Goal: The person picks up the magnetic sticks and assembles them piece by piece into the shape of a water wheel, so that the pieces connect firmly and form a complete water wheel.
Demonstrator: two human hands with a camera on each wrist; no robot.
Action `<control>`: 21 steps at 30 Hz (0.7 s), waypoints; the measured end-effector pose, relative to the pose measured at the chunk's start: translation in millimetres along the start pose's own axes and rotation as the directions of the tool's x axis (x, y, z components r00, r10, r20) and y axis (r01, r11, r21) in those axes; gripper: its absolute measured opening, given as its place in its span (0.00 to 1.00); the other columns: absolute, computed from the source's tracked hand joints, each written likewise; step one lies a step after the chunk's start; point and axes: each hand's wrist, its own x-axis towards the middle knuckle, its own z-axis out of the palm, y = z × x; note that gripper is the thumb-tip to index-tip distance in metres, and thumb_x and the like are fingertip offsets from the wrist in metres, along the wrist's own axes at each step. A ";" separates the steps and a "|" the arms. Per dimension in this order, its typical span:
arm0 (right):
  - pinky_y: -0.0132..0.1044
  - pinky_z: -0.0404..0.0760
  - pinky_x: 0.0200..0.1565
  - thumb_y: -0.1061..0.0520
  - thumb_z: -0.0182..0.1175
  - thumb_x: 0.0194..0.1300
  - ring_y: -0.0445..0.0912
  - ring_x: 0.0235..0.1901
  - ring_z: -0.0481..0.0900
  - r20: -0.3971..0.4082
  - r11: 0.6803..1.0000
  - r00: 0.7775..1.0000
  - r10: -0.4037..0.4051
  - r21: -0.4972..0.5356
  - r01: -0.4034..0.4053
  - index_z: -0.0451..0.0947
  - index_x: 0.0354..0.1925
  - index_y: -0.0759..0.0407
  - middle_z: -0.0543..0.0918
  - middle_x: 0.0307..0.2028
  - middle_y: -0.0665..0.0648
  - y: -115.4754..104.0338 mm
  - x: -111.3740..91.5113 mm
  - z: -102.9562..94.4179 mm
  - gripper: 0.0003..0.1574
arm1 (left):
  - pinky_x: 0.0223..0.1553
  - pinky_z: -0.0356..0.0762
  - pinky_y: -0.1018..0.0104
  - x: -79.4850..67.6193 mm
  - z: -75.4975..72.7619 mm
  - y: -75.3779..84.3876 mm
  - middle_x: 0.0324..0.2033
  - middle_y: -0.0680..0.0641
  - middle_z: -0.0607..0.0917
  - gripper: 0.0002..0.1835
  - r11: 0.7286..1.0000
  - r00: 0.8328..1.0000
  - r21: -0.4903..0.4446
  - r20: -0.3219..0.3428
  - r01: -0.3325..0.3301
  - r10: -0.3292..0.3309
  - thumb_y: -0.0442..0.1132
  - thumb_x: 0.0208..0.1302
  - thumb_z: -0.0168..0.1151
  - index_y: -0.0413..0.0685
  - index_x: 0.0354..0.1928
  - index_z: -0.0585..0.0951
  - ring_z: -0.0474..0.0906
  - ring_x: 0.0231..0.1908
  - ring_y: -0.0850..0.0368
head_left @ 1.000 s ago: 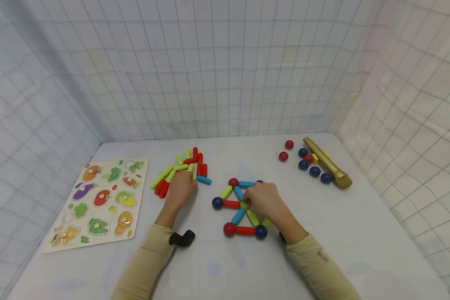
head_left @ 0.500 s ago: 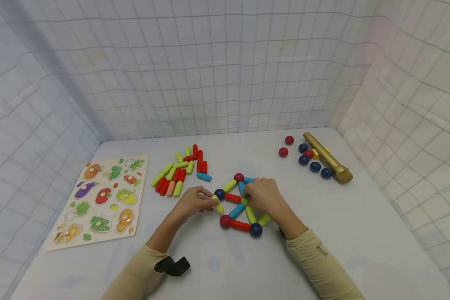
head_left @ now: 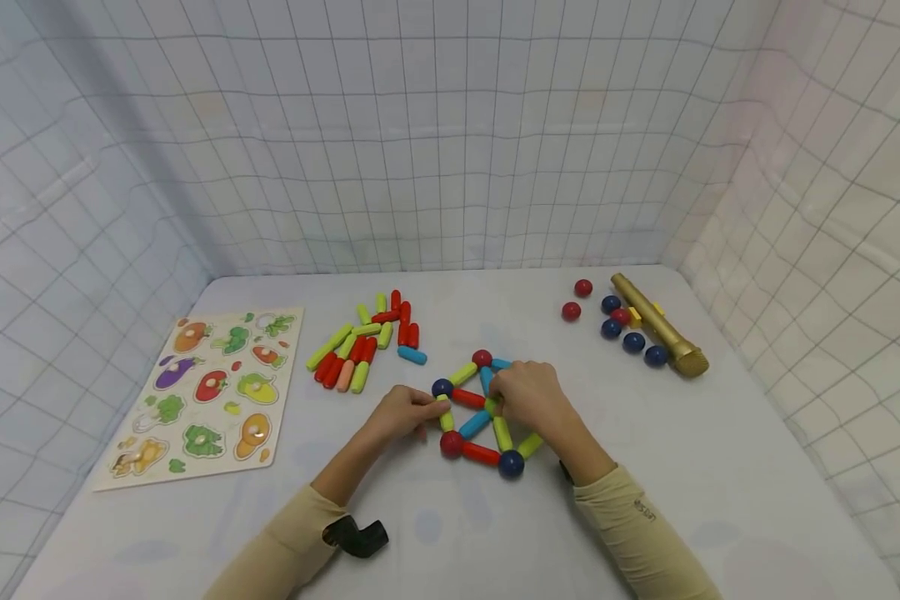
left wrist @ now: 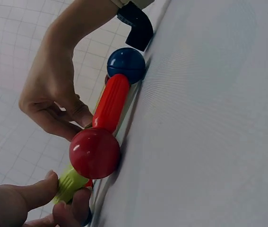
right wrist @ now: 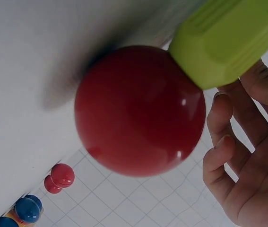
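Note:
My left hand [head_left: 405,414] pinches a lime-green magnetic stick [left wrist: 70,183] between thumb and fingers. One end of this stick meets a red ball [left wrist: 95,153]; the other lies close by a blue ball [head_left: 442,387]. Both balls belong to a flat frame of sticks and balls, with a red stick [head_left: 480,453] and a blue stick [head_left: 476,424] joined to that red ball. My right hand [head_left: 528,396] has its curled fingers on a lime-green piece [head_left: 491,407] at the frame's centre, mostly hidden by them. A red ball [right wrist: 141,111] with a lime stick looms large in the right wrist view.
Several loose sticks [head_left: 360,350] lie behind my left hand. A vegetable puzzle board [head_left: 202,387] lies at left. At the back right are loose red and blue balls [head_left: 633,342], yellow pieces and a gold toy microphone [head_left: 660,325]. Grid-patterned cloth walls [head_left: 450,167] surround the table.
My left hand has taken a lime-green stick from the loose pile, moved right and set it against the red ball. The right hand has stayed at the frame's centre; the frame has turned slightly.

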 end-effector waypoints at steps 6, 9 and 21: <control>0.30 0.70 0.23 0.51 0.73 0.54 0.42 0.22 0.69 -0.008 0.999 1.000 -0.022 -0.029 0.022 0.89 0.34 0.46 0.85 0.25 0.46 0.6 -0.2 0.9 0.06 | 0.25 0.63 0.70 1.2 5.8 1.2 0.22 0.52 0.80 0.19 1.000 1.000 0.009 -0.013 0.021 -0.021 0.54 0.64 0.63 0.45 0.39 0.88 0.70 0.22 0.58; 0.31 0.70 0.23 0.52 0.73 0.54 0.41 0.22 0.70 -0.007 0.999 1.000 -0.024 -0.022 0.024 0.89 0.34 0.46 0.86 0.27 0.46 1.1 -0.6 1.3 0.06 | 0.24 0.60 0.70 1.5 6.7 2.1 0.20 0.53 0.78 0.19 0.999 0.999 0.015 -0.008 0.031 -0.031 0.54 0.64 0.63 0.45 0.36 0.88 0.68 0.21 0.58; 0.34 0.75 0.29 0.50 0.72 0.55 0.43 0.28 0.73 0.065 0.996 0.998 0.004 0.087 -0.009 0.88 0.41 0.46 0.86 0.31 0.47 4.1 -1.9 -3.4 0.13 | 0.22 0.59 0.70 5.2 2.9 0.0 0.17 0.54 0.80 0.22 0.995 0.999 0.091 -0.030 0.029 -0.027 0.58 0.62 0.63 0.46 0.27 0.88 0.67 0.20 0.59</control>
